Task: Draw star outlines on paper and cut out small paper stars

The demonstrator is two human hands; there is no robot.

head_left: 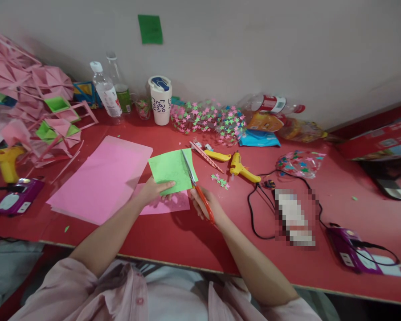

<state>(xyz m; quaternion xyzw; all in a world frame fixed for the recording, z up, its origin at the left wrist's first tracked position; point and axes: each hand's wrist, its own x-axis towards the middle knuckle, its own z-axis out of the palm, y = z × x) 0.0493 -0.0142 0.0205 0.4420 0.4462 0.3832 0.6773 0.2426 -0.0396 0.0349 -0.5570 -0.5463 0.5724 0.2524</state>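
Note:
My left hand [156,189] pinches the lower left part of a light green sheet of paper [169,169], thumb on top. In my right hand [203,206] is a pair of scissors [200,196] with orange handles, fingers wrapped around them. The blades lie along the right side of the green sheet, pointing away from me; a narrow strip shows to their right. Beneath my hands lies a small pink sheet [178,204] on the table. Larger pink sheets [100,183] are stacked to the left of my left hand.
Beyond the scissors lie a yellow cutter [218,155], paper stars [220,181] and a yellow glue gun [242,168] with a black cord. Bottles [107,93], a white tumbler [161,101] and star-covered plastic [209,119] line the wall. Purple power strips [18,196] sit at both sides.

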